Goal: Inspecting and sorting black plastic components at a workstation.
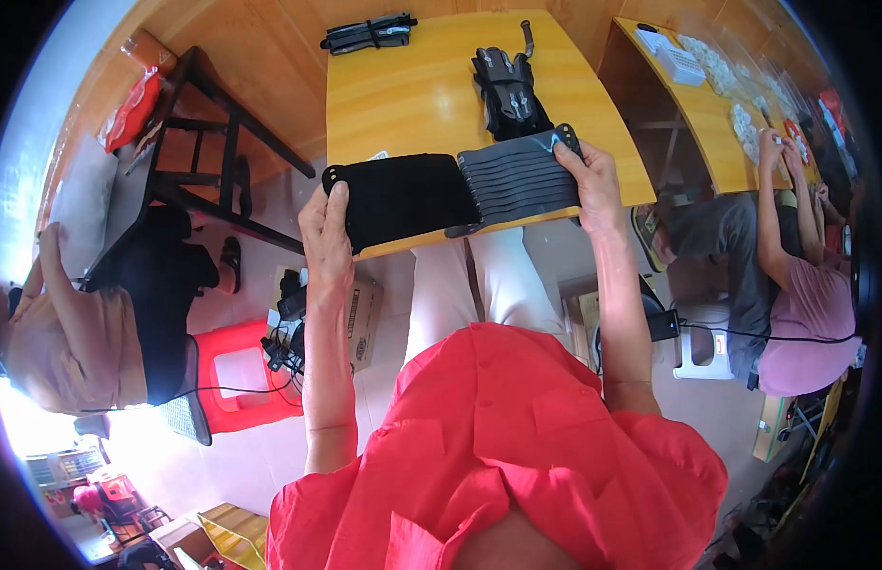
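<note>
A wide, flat black-and-grey panel (403, 201) is stretched between my two hands over the near edge of a yellow wooden table (408, 109). Its left half is smooth black; the right half is grey and ribbed crosswise, and small holes show at both outer ends. My left hand (328, 228) is closed on the left end, thumb in front. At the right end, my right hand (593, 180) grips the ribbed part, its thumb on top. Just beyond the panel lies a black folded bundle with grey straps (508, 85). Fingers behind the panel are hidden.
Another dark strapped bundle (370, 35) lies at the table's far left corner. A black bench frame (199, 142) and a seated person stand left, near a red stool (227, 380). At right, another person works at a second table (693, 104) with white pieces.
</note>
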Motion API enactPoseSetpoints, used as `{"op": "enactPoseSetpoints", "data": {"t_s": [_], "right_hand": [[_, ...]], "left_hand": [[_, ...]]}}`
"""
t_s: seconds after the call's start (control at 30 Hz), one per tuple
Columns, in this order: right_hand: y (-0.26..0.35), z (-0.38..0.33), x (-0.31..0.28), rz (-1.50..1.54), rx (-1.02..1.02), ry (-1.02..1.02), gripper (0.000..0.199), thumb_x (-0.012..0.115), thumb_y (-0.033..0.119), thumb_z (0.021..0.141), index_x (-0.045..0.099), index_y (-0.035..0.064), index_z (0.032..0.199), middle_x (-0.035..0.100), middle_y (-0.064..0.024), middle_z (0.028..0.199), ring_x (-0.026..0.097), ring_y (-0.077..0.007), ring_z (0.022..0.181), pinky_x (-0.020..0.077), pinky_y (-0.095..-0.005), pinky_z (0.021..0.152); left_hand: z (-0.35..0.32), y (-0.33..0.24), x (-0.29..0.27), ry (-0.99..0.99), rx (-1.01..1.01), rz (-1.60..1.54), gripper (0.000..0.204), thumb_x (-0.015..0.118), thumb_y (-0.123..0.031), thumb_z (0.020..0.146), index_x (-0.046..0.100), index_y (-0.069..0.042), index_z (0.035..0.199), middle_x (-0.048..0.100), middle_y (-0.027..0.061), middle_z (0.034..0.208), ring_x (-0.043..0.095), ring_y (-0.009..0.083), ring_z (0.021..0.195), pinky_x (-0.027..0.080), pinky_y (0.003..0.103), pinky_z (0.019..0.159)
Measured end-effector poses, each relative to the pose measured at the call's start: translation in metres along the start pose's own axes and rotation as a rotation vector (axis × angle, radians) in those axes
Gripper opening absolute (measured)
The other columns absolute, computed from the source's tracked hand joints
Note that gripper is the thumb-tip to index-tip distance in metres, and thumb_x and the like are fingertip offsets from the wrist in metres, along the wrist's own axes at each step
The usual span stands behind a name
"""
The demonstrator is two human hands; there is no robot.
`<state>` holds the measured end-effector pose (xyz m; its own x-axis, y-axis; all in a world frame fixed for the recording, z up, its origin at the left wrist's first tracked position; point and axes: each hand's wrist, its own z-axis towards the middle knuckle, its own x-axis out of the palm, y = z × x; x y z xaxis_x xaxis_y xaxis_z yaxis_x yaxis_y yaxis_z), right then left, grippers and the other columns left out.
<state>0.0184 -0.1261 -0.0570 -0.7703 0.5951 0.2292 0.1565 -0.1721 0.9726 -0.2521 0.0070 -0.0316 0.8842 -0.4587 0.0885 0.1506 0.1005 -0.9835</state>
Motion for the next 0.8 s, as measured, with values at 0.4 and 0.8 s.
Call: {"op": "enactPoseSetpoints", "data": {"t_s": [0.4, 0.8], "right_hand": [[-0.001, 0.010, -0.111, -0.062, -0.040, -0.510, 0.023, 0.060, 0.022, 0.082, 0.059, 0.0027, 0.095, 0.062, -0.0035, 0.074, 0.055, -0.0093, 0.050, 0.0391, -0.0199, 0.039], [0.025, 0.012, -0.080, 0.209, -0.075, -0.164, 0.029, 0.059, 0.024, 0.085, 0.056, 0.0041, 0.105, 0.060, -0.0041, 0.098, 0.057, -0.0129, 0.090, 0.0447, -0.0275, 0.080]], "left_hand": [[0.003, -0.026, -0.106, -0.597, -0.071, 0.081, 0.021, 0.056, -0.029, 0.084, 0.060, -0.011, 0.092, 0.061, -0.0002, 0.081, 0.055, 0.0054, 0.065, 0.034, 0.020, 0.043], [-0.008, 0.024, -0.090, -0.277, -0.269, -0.195, 0.026, 0.053, -0.028, 0.088, 0.055, -0.008, 0.103, 0.060, 0.0014, 0.095, 0.058, 0.0111, 0.085, 0.046, 0.026, 0.074]]}}
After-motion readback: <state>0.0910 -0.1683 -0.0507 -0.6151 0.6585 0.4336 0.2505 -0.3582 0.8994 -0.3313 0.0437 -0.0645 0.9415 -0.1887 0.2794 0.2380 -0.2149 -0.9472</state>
